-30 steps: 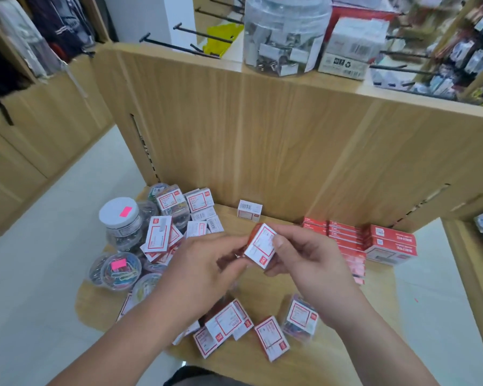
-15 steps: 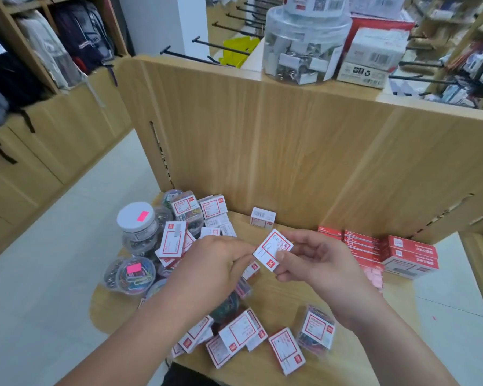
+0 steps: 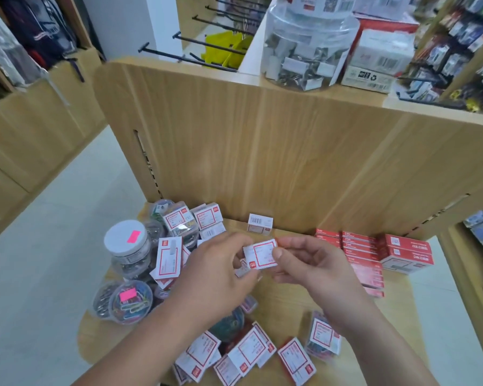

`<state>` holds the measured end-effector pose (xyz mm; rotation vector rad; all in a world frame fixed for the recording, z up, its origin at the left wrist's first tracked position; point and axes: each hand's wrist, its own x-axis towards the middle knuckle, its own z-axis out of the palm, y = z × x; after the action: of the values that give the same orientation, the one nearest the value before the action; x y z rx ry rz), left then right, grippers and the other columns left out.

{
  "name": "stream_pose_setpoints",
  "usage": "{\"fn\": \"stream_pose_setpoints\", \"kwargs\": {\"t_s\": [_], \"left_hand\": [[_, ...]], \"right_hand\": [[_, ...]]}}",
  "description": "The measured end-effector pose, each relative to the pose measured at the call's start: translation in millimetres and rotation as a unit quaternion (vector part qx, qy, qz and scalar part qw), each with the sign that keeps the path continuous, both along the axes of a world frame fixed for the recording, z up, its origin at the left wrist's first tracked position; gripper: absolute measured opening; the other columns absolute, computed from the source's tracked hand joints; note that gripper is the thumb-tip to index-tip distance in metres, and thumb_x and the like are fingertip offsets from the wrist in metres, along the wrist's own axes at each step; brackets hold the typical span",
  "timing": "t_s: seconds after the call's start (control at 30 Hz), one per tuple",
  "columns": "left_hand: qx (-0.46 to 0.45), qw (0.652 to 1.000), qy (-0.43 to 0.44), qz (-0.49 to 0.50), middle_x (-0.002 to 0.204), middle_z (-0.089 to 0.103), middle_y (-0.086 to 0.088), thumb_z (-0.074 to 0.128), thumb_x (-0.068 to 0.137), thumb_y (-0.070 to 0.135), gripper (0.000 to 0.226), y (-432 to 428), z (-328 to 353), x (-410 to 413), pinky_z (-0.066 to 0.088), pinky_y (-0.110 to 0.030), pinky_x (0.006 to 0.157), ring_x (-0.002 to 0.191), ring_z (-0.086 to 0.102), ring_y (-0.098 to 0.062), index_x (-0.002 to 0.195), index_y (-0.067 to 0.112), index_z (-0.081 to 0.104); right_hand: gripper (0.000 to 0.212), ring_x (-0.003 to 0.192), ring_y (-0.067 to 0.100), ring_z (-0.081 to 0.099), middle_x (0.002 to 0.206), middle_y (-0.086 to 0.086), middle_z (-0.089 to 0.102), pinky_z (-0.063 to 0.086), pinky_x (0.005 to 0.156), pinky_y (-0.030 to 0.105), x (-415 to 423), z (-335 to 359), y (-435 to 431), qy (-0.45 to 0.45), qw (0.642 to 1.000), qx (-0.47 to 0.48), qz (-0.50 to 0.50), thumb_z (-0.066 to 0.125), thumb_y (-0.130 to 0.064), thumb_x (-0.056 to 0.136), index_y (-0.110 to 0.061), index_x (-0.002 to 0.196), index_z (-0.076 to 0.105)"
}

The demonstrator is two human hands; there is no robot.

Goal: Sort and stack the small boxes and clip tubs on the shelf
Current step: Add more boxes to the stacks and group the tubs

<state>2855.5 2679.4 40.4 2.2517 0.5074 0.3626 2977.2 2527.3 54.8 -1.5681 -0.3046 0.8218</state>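
Over the shelf (image 3: pixel 285 302), small box (image 3: pixel 261 256) lies left-right, label up.

Your left hand (image 3: pixel 218 270) and right hand (image 3: pixel 313 263) are bare; both forearms (image 3: pixel 156 338) show bare down to the lower edge of view. Your right thumbnail (image 3: pixel 278 253) is short and rounded
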Motion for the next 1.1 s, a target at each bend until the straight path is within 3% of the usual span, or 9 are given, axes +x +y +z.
{"fn": "stream_pose_setpoints", "kwargs": {"t_s": [0.1, 0.27, 0.37, 0.5, 0.6, 0.7, 0.83, 0.97, 1.1], "left_hand": [[0.024, 1.000, 0.008, -0.012, 0.092, 0.055, 0.031, 0.079, 0.080, 0.023, 0.035, 4.9, -0.8, 1.5, 0.045, -0.014, 0.066, 0.080, 0.057, 0.003, 0.110, 0.037, 0.069], [-0.049, 0.998, -0.012, 0.045, 0.087, 0.065, 0.022, 0.082, 0.076, 0.028, 0.026, 2.4, -2.2, 8.5, 0.057, -0.034, 0.066, 0.073, 0.064, -0.004, 0.098, 0.037, 0.070], [-0.116, 0.988, -0.019, 0.100, 0.077, 0.072, 0.015, 0.084, 0.076, 0.040, 0.022, -6.5, -1.0, 11.6, 0.058, -0.034, 0.065, 0.067, 0.066, -0.005, 0.087, 0.032, 0.067], [-0.039, 0.998, 0.033, 0.042, 0.083, 0.065, 0.019, 0.082, 0.076, 0.038, 0.027, -7.5, -4.8, 12.8, 0.054, -0.029, 0.069, 0.077, 0.063, -0.001, 0.096, 0.034, 0.064], [0.066, 0.996, 0.043, 0.042, 0.083, 0.058, 0.021, 0.076, 0.083, 0.032, 0.024, 0.3, -9.2, 1.8, 0.048, -0.026, 0.068, 0.077, 0.055, -0.001, 0.102, 0.037, 0.062], [0.088, 0.992, 0.044, 0.084, 0.079, 0.059, 0.020, 0.076, 0.086, 0.033, 0.015, 3.7, -11.2, -19.9, 0.047, -0.028, 0.065, 0.070, 0.053, 0.001, 0.099, 0.033, 0.069], [0.091, 0.991, 0.064, 0.075, 0.080, 0.055, 0.024, 0.073, 0.089, 0.038, 0.010, 1.2, -14.1, -42.0, 0.047, -0.024, 0.062, 0.070, 0.054, 0.003, 0.097, 0.035, 0.069], [0.123, 0.987, 0.079, 0.062, 0.089, 0.056, 0.019, 0.066, 0.093, 0.039, 0.008, -1.2, -14.1, -44.1, 0.048, -0.028, 0.065, 0.079, 0.053, -0.004, 0.099, 0.034, 0.067], [0.168, 0.979, 0.112, 0.032, 0.096, 0.056, 0.009, 0.057, 0.095, 0.043, 0.019, -6.0, -7.3, -19.7, 0.050, -0.036, 0.076, 0.100, 0.055, -0.016, 0.098, 0.026, 0.063]], "right_hand": [[0.020, 0.083, 0.022, 0.073, 0.089, 0.010, 0.078, 0.062, 0.074, 0.038, 6.8, -2.0, 2.0, -0.054, 0.997, -0.041, 0.036, 0.079, -0.011, 0.086, -0.013, 0.106, 0.074], [0.027, 0.090, 0.024, 0.072, 0.099, 0.011, 0.077, 0.059, 0.076, 0.036, 15.6, -6.9, 5.9, -0.043, 0.998, 0.007, 0.048, 0.080, -0.015, 0.083, -0.015, 0.110, 0.075], [0.028, 0.091, 0.023, 0.072, 0.099, 0.016, 0.077, 0.058, 0.085, 0.037, 10.6, -11.5, 10.3, -0.004, 0.998, 0.049, 0.048, 0.081, -0.010, 0.081, -0.011, 0.109, 0.076], [0.012, 0.089, 0.028, 0.074, 0.097, 0.011, 0.077, 0.061, 0.084, 0.052, 6.7, -19.1, 14.8, 0.002, 0.998, 0.057, -0.007, 0.071, -0.007, 0.092, -0.007, 0.104, 0.072], [0.019, 0.080, 0.030, 0.068, 0.093, 0.002, 0.070, 0.058, 0.079, 0.054, 26.9, -35.7, 16.5, -0.231, 0.969, -0.076, 0.041, 0.070, -0.015, 0.094, -0.025, 0.111, 0.070], [0.029, 0.081, 0.007, 0.057, 0.096, -0.012, 0.061, 0.048, 0.079, 0.029, 42.0, -55.1, 26.0, -0.386, 0.893, -0.204, 0.105, 0.076, -0.037, 0.089, -0.032, 0.116, 0.068], [0.030, 0.073, 0.004, 0.060, 0.099, -0.010, 0.065, 0.051, 0.073, 0.028, 37.2, -73.2, 35.9, -0.386, 0.898, -0.200, 0.071, 0.081, -0.032, 0.083, -0.031, 0.108, 0.066], [0.046, 0.069, -0.002, 0.064, 0.079, -0.011, 0.069, 0.051, 0.064, 0.016, 31.2, -82.8, 38.5, -0.306, 0.934, -0.185, -0.015, 0.087, -0.029, 0.078, -0.028, 0.116, 0.063], [0.052, 0.079, -0.001, 0.068, 0.086, -0.015, 0.071, 0.053, 0.074, 0.019, 29.9, -81.4, 46.5, -0.285, 0.941, -0.172, -0.057, 0.090, -0.032, 0.073, -0.019, 0.118, 0.067]]}}
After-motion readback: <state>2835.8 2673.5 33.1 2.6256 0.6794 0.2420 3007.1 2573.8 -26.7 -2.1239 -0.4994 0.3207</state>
